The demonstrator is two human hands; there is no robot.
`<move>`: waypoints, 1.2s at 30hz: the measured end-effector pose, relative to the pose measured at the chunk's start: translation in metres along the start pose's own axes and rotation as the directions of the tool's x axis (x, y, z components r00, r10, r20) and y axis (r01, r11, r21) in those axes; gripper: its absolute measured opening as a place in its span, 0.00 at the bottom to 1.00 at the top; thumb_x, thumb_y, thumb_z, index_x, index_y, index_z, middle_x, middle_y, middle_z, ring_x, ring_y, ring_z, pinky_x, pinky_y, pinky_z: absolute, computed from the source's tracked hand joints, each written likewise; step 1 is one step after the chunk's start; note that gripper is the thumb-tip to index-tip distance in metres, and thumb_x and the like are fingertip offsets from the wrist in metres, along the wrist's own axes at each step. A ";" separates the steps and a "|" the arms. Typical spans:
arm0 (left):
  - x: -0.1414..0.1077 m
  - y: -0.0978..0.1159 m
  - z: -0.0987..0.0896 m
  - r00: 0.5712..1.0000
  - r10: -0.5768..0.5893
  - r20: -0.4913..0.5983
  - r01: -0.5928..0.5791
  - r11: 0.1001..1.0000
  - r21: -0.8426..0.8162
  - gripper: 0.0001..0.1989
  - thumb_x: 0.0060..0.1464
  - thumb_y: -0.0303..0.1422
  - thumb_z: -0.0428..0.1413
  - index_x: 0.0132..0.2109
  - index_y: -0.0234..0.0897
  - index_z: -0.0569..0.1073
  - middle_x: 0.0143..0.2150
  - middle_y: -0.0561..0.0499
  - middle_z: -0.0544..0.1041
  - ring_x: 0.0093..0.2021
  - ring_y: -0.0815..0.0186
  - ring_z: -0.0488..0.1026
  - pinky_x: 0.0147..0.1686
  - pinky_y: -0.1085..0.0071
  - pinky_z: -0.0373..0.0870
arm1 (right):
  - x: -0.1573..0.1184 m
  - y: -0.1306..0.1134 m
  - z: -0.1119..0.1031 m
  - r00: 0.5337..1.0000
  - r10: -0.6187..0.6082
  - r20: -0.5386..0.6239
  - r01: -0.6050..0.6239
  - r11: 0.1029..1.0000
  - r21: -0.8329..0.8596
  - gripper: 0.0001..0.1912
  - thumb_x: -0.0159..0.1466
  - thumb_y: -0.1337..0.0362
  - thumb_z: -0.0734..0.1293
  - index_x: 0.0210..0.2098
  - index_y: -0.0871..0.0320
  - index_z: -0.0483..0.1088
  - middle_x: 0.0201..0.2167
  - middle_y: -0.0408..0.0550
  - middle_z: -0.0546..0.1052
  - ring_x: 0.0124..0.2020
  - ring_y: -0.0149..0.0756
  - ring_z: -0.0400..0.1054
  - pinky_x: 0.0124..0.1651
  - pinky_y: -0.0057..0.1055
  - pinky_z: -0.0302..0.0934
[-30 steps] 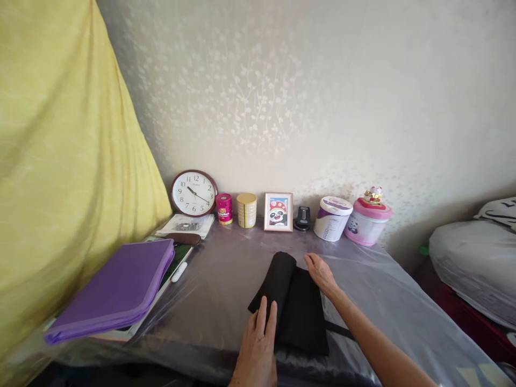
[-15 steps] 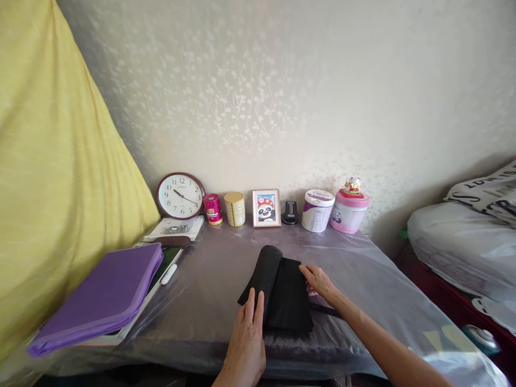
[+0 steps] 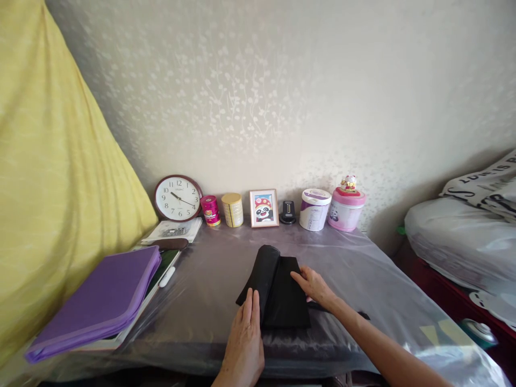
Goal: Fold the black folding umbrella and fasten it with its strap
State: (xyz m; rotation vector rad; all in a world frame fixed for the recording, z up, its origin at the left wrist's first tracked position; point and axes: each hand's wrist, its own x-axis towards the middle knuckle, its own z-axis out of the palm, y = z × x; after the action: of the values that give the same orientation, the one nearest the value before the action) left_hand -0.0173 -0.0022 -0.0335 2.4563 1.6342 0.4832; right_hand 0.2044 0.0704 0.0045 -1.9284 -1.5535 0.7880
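One black cloth (image 3: 287,295), part-rolled: right hand (image 3: 316,287) now farther over edge, seemingly pinching it; left hand (image 3: 245,336) uncurled against roll (image 3: 264,269).

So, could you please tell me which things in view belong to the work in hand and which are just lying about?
In use:
black item, rolled at its left
left hand, on the rolled part
right hand, at its right edge
black strap, probably

Lying about:
purple folder
clock
magenta tin
yellow-lidded tin
picture frame
white tub
pink tub
cat figurine
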 end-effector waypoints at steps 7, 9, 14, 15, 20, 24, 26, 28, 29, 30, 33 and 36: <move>0.000 0.001 -0.002 0.999 -0.019 0.043 0.019 1.000 0.006 0.39 0.46 0.19 0.40 0.65 0.33 0.35 0.68 0.42 0.39 0.64 0.57 0.50 0.57 0.60 0.56 | -0.004 -0.005 0.009 1.000 -0.020 0.001 0.020 0.995 0.093 0.13 0.60 0.58 0.57 0.22 0.57 0.60 0.18 0.41 0.65 0.21 0.30 0.62 0.18 0.23 0.55; -0.001 0.002 -0.002 0.998 -0.034 0.049 0.033 0.999 0.016 0.39 0.46 0.19 0.40 0.65 0.32 0.36 0.68 0.41 0.38 0.64 0.56 0.51 0.57 0.61 0.57 | -0.004 -0.010 0.008 0.993 -0.100 -0.059 0.106 0.990 0.097 0.15 0.60 0.57 0.57 0.20 0.57 0.59 0.18 0.41 0.65 0.22 0.30 0.60 0.21 0.24 0.54; 0.000 0.006 -0.006 0.993 -0.068 0.094 0.063 0.996 0.060 0.41 0.43 0.16 0.40 0.65 0.30 0.37 0.68 0.38 0.37 0.63 0.55 0.51 0.57 0.60 0.57 | -0.002 -0.027 0.011 0.982 -0.167 -0.088 0.184 0.952 0.244 0.16 0.59 0.54 0.57 0.22 0.57 0.61 0.21 0.41 0.66 0.25 0.31 0.61 0.24 0.26 0.54; 0.000 0.006 -0.007 0.992 -0.068 0.107 0.061 0.996 0.066 0.41 0.42 0.16 0.40 0.65 0.30 0.37 0.68 0.38 0.37 0.63 0.55 0.51 0.57 0.60 0.57 | -0.002 -0.031 0.013 0.981 -0.166 -0.098 0.186 0.946 0.265 0.16 0.59 0.53 0.57 0.23 0.57 0.61 0.21 0.41 0.65 0.25 0.31 0.61 0.24 0.26 0.54; 0.003 0.004 -0.005 0.991 -0.059 0.119 0.051 0.996 0.071 0.41 0.41 0.15 0.41 0.65 0.27 0.40 0.67 0.37 0.37 0.64 0.55 0.49 0.59 0.59 0.54 | 0.004 -0.053 0.029 0.972 -0.184 -0.148 0.219 0.935 0.277 0.15 0.59 0.53 0.58 0.23 0.57 0.60 0.19 0.39 0.62 0.23 0.29 0.57 0.23 0.26 0.51; 0.004 0.002 -0.005 0.996 -0.027 0.090 0.023 0.999 0.043 0.38 0.42 0.17 0.41 0.63 0.25 0.47 0.67 0.36 0.41 0.64 0.55 0.51 0.59 0.59 0.55 | 0.014 -0.064 0.044 0.966 -0.192 -0.172 0.229 0.946 0.231 0.14 0.59 0.55 0.58 0.21 0.55 0.55 0.19 0.39 0.61 0.23 0.29 0.56 0.25 0.26 0.51; 0.003 0.001 -0.007 0.995 -0.017 0.099 0.014 0.999 0.029 0.34 0.42 0.17 0.42 0.61 0.24 0.54 0.67 0.35 0.42 0.63 0.54 0.53 0.58 0.59 0.55 | 0.020 -0.067 0.050 0.973 -0.177 -0.151 0.206 0.956 0.209 0.13 0.59 0.56 0.58 0.22 0.56 0.56 0.19 0.39 0.62 0.23 0.29 0.57 0.25 0.26 0.51; 0.003 0.001 -0.009 0.994 -0.026 0.109 0.024 0.999 0.025 0.31 0.43 0.18 0.42 0.58 0.23 0.59 0.66 0.34 0.44 0.62 0.54 0.55 0.58 0.59 0.56 | 0.025 -0.069 0.056 0.979 -0.160 -0.128 0.182 0.965 0.188 0.11 0.59 0.58 0.58 0.24 0.56 0.59 0.20 0.41 0.65 0.24 0.30 0.60 0.26 0.26 0.53; 0.003 0.000 -0.010 0.994 -0.028 0.107 0.026 0.999 0.024 0.30 0.43 0.19 0.42 0.57 0.24 0.60 0.66 0.34 0.45 0.62 0.54 0.55 0.58 0.59 0.56 | 0.027 -0.069 0.059 0.982 -0.150 -0.114 0.169 0.969 0.181 0.10 0.60 0.58 0.59 0.26 0.57 0.61 0.21 0.42 0.66 0.24 0.31 0.61 0.26 0.26 0.54; 0.003 -0.001 -0.009 0.994 -0.030 0.101 0.028 0.999 0.024 0.30 0.43 0.19 0.43 0.57 0.24 0.60 0.66 0.35 0.47 0.62 0.55 0.55 0.58 0.59 0.56 | 0.029 -0.070 0.061 0.985 -0.137 -0.102 0.153 0.972 0.180 0.09 0.60 0.59 0.59 0.29 0.58 0.62 0.22 0.43 0.68 0.25 0.32 0.63 0.26 0.26 0.55; 0.002 -0.005 -0.005 0.997 -0.037 0.073 0.036 0.999 0.007 0.31 0.46 0.21 0.42 0.60 0.24 0.54 0.65 0.35 0.51 0.63 0.56 0.53 0.58 0.59 0.56 | 0.032 -0.072 0.068 0.997 -0.073 -0.027 0.078 0.967 0.243 0.11 0.60 0.61 0.60 0.40 0.59 0.63 0.26 0.45 0.72 0.25 0.32 0.66 0.24 0.26 0.58; 0.002 -0.010 0.002 0.998 -0.050 0.037 0.052 0.998 -0.048 0.33 0.47 0.22 0.41 0.62 0.25 0.48 0.64 0.36 0.53 0.63 0.58 0.54 0.58 0.60 0.57 | 0.032 -0.076 0.071 0.993 -0.040 0.107 -0.005 0.921 0.390 0.14 0.61 0.61 0.60 0.46 0.59 0.61 0.28 0.46 0.74 0.23 0.31 0.69 0.22 0.25 0.61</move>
State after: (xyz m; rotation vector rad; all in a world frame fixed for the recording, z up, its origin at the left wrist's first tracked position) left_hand -0.0246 0.0032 -0.0379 2.3685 1.6467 0.4633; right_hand 0.1072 0.1194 0.0070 -1.5989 -1.3494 1.1215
